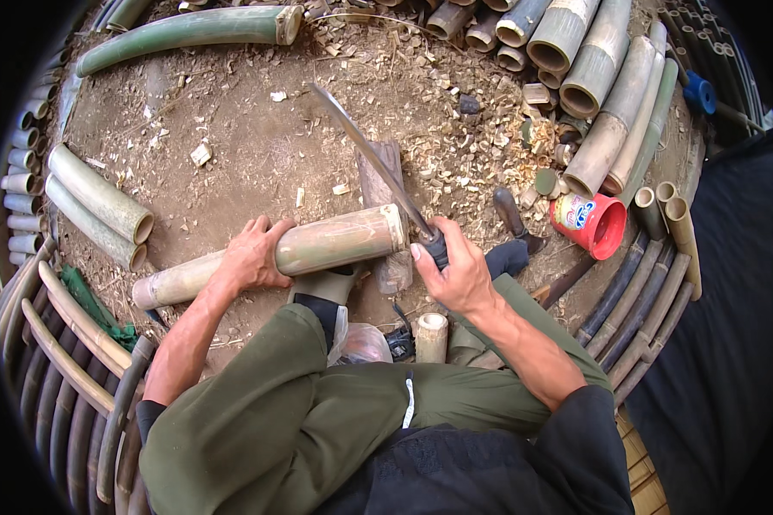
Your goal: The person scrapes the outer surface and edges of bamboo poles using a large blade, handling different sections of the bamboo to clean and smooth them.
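Observation:
My left hand [256, 251] is wrapped over a thick bamboo section [339, 243], which lies slantwise across in front of my knees. Its right end rests on a wooden block [380, 176] standing on the ground. In my right hand [458, 270] is the dark handle of a machete [365, 146], closed in my fingers. The long blade points up and to the left, over the block and just past the bamboo's cut end. Whether the blade touches the bamboo I cannot tell.
Bamboo lengths [605, 81] are heaped at the far right, near a red bucket [608, 227] on its side. Two short sections [103, 196] lie at left, and a long green bamboo [189, 39] at the far left. Wood chips [464, 172] litter the dirt. A bamboo stub [431, 337] stands between my legs.

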The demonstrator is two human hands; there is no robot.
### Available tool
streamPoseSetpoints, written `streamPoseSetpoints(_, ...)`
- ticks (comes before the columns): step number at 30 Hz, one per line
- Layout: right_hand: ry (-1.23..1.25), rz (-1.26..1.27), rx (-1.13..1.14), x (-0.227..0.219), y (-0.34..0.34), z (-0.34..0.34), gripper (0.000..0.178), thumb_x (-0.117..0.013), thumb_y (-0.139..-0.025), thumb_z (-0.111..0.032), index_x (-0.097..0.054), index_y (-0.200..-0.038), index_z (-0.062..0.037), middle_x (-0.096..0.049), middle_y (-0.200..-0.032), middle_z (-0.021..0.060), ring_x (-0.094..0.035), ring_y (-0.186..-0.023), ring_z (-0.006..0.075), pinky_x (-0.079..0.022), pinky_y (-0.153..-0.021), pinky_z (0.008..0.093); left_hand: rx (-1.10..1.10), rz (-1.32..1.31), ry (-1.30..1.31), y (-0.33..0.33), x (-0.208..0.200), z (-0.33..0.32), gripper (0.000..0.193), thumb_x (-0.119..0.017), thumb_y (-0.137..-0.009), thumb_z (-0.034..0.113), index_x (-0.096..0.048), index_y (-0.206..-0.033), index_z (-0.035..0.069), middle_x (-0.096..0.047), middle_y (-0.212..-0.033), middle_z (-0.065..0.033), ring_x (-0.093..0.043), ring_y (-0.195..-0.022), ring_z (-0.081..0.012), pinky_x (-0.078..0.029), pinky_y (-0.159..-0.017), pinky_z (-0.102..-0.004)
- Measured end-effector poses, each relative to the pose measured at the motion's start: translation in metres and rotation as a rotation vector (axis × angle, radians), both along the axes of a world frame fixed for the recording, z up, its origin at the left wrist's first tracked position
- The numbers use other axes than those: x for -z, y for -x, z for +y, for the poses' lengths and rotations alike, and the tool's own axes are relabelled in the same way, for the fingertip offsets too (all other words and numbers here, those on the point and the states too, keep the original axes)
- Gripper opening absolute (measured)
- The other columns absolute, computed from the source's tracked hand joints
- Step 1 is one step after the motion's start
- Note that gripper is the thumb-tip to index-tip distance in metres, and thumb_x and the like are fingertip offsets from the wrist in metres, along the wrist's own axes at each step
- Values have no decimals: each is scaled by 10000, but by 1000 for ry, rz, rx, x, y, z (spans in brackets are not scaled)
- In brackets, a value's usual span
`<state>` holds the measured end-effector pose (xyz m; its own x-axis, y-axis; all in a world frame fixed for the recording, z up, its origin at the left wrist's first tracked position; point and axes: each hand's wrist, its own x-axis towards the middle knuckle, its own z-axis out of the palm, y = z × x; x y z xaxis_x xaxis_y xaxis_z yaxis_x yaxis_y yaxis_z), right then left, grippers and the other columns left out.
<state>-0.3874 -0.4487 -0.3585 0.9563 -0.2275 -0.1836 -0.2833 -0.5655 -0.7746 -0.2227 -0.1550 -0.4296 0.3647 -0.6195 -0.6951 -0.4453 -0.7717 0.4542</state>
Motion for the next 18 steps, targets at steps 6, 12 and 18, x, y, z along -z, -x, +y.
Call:
streamPoseSetpoints(6, 190, 110, -101, 39, 16, -6, 359, -648, -941, -232, -517, -1149, 30, -664, -861, 245, -702, -705, 381, -538, -545, 439, -9, 0, 26, -1, 1, -3, 959, -887, -517, 325, -508, -1392, 216, -549, -1162, -174, -543, -1153, -385, -495, -979, -503)
streamPoseSetpoints(12, -27, -120, 26, -8, -11, 9, 366, -653, -944, -242, -528, -1157, 28, -659, -820, 235, -706, -705, 383, -554, -573, 451, -22, -20, -10, 3, 0, 0, 944, -874, -519, 320, -512, -1385, 215, -538, -1153, -172, -530, -1153, -383, -497, -976, -492)
streamPoseSetpoints(18, 155, 308, -100, 33, 18, -8, 376, -655, -932, -263, -523, -1137, 23, -675, -819, 250, -706, -697, 400, -556, -568, 435, -60, -87, 26, 11, -7, -3, 871, -842, -556, 286, -523, -1362, 209, -524, -1152, -169, -519, -1153, -375, -497, -964, -499)
